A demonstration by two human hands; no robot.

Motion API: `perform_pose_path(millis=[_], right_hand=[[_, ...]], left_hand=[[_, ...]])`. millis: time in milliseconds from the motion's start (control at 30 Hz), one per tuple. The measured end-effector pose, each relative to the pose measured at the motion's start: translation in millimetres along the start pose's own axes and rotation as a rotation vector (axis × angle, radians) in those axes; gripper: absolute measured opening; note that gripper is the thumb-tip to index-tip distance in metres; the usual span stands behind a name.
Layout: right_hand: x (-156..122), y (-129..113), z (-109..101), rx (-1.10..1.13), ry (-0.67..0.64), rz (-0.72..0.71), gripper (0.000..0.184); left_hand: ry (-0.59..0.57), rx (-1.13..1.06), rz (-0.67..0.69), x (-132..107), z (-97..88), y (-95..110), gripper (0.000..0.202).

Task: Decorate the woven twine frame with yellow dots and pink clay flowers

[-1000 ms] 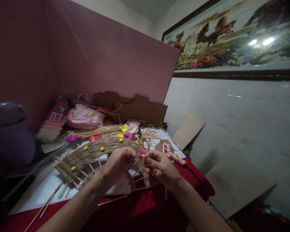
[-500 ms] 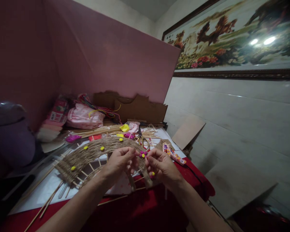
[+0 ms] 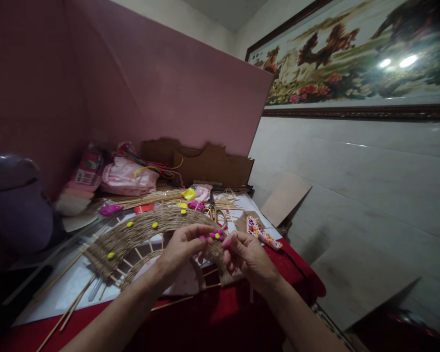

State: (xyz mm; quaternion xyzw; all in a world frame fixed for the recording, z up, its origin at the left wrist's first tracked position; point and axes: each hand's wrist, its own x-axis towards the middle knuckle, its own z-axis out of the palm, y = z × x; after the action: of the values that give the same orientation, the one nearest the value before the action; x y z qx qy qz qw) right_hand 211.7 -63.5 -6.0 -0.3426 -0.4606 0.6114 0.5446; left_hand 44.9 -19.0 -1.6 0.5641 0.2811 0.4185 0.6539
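Note:
My left hand (image 3: 189, 244) pinches a small bit of magenta clay (image 3: 203, 238) between thumb and forefinger. My right hand (image 3: 247, 254) is closed at the fingertips on another magenta bit of clay (image 3: 227, 243). Between and just beyond the fingertips, a magenta clay flower with a yellow centre (image 3: 217, 235) sits on an arch woven of brown twine (image 3: 106, 247) over thin sticks. Several flattened yellow clay dots (image 3: 155, 225) are spaced along the arch. Part of the arch's right side is hidden behind my hands.
Gold-handled scissors (image 3: 215, 212) lie behind my hands. A flower-patterned glue gun (image 3: 264, 233) with a black cord rests at the right. Bundled sticks (image 3: 146, 199), bagged yellow clay (image 3: 189, 194) and brown cardboard (image 3: 212, 164) are at the back. Red cloth (image 3: 297, 269) covers the table's front.
My fingertips have drawn slightly apart, and a magenta bit of clay now shows in each hand. My right hand now covers the yellow dot at the arch's lower right.

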Motion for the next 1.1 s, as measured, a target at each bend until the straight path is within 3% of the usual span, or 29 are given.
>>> perform_pose_path(millis=[367, 700, 900, 1100], right_hand=[[-1.9, 2.9, -1.0, -0.166, 0.11, -0.072, 0.022], [-8.0, 2.7, 6.1, -0.611, 0.14, -0.436, 0.004], [-9.2, -0.7, 4.8, -0.667, 0.155, -0.428, 0.02], [-7.8, 0.8, 5.6, -0.718, 0.165, -0.496, 0.003]], left_hand=[[0.071, 0.144, -0.003, 0.7, 1.7, 0.2, 0.021], [-0.122, 0.125, -0.081, -4.3, 2.6, -5.6, 0.033], [-0.111, -0.004, -0.115, -4.8, 3.8, -2.0, 0.03], [-0.134, -0.033, -0.102, -3.3, 3.3, -5.5, 0.029]])
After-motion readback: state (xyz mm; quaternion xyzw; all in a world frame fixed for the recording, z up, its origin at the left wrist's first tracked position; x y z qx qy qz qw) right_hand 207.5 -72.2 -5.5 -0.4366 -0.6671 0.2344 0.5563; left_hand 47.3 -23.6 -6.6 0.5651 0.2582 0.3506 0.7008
